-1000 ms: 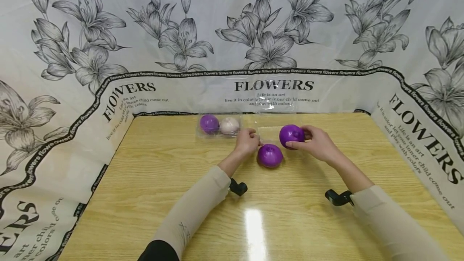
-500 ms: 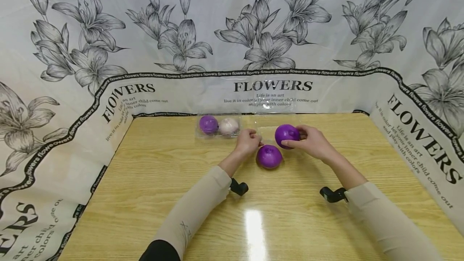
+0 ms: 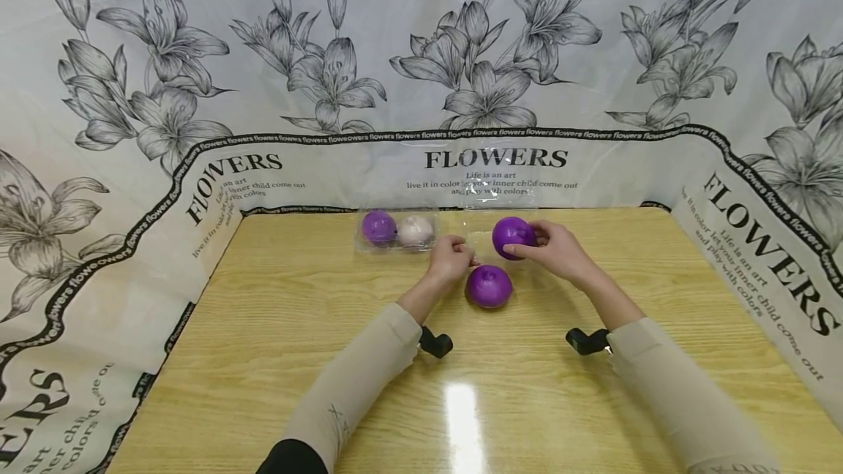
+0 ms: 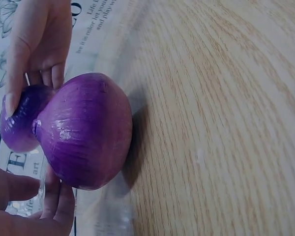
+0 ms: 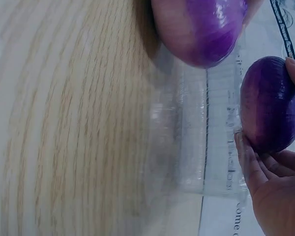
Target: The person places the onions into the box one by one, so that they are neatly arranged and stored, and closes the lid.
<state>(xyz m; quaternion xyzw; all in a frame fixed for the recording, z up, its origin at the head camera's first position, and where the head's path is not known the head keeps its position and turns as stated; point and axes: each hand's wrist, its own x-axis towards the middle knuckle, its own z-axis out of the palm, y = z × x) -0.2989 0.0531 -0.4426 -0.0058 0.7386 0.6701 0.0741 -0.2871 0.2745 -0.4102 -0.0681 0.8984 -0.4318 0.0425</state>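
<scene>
My right hand [image 3: 558,253] grips a round, glossy purple onion [image 3: 512,238] and holds it over the clear plastic box [image 5: 194,172], whose see-through lid stands raised at the back. At the box's left side, my left hand [image 3: 451,260] pinches its thin edge between thumb and fingers. A second purple onion [image 3: 489,286] lies in front of the box, just right of the left hand. In the left wrist view this onion [image 4: 91,130] fills the middle, overlapping the held one [image 4: 24,120] behind it.
To the left stands another clear box [image 3: 358,240] with a purple onion [image 3: 378,228] and a whitish onion [image 3: 416,230] inside. The wooden table [image 3: 296,291] ends at a flower-printed cloth [image 3: 342,167] along the back and sides.
My right hand has carried its purple onion leftward and slightly back, over the box. The left hand and the onion in front have hardly moved.
</scene>
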